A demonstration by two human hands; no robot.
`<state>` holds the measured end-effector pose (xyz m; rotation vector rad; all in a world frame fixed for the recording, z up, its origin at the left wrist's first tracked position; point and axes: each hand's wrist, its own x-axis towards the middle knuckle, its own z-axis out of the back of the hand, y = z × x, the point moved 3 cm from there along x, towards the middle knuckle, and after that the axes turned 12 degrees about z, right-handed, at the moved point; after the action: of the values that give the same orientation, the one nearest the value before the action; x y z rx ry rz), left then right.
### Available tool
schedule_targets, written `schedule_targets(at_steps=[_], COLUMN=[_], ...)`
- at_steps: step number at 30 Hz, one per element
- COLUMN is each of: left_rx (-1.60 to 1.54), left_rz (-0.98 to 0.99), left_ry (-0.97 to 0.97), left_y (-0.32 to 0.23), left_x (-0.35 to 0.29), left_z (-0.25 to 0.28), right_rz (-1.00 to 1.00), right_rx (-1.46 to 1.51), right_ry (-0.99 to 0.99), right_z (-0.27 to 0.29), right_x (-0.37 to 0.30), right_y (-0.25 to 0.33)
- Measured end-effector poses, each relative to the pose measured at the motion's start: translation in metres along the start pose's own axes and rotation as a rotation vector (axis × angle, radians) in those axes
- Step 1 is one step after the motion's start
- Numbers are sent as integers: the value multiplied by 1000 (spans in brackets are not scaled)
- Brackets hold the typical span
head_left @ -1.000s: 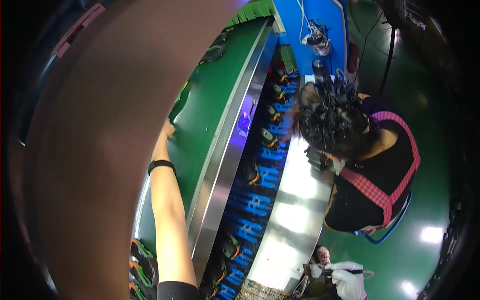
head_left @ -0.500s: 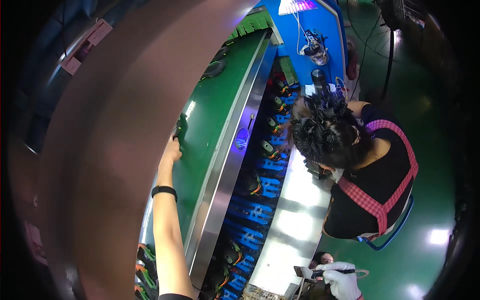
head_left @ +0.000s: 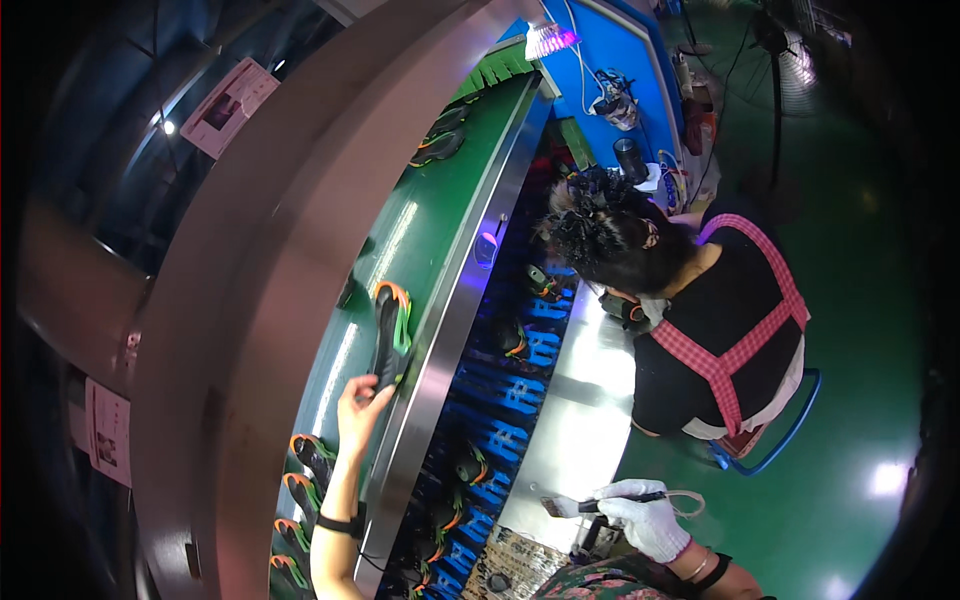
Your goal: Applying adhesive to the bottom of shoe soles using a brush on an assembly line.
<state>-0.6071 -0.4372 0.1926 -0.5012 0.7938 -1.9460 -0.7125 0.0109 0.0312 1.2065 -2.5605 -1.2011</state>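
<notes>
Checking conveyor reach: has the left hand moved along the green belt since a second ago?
Cannot tell: the left hand touches the black sole on the green belt, but the camera itself shifted.

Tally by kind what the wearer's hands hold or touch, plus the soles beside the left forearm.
Sole at left hand: 1
Soles beside left forearm: 4
Brush in gloved right hand: 1
Total: 6

We cannot tell whether our left hand (head_left: 358,402) grips the black shoe sole (head_left: 386,335) on the green conveyor belt (head_left: 440,225) or only touches its near end. The belt's far edge disappears under the curved metal hood (head_left: 270,250). The lower picture edge crops our left forearm and the soles (head_left: 300,490) at the belt's near end.
</notes>
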Motion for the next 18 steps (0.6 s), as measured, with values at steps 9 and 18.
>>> schedule_targets(at_steps=[9,18], left_rx=[-238,-629], left_rz=[-139,-221], left_ry=[-504,-816], left_y=[68,132], left_x=[-171,-258], left_z=[62,110], right_rz=[-33,-107], right_rx=[-15,232], right_ry=[179,106], right_z=[-33,-60], right_x=[-26,-45], right_y=[22,14])
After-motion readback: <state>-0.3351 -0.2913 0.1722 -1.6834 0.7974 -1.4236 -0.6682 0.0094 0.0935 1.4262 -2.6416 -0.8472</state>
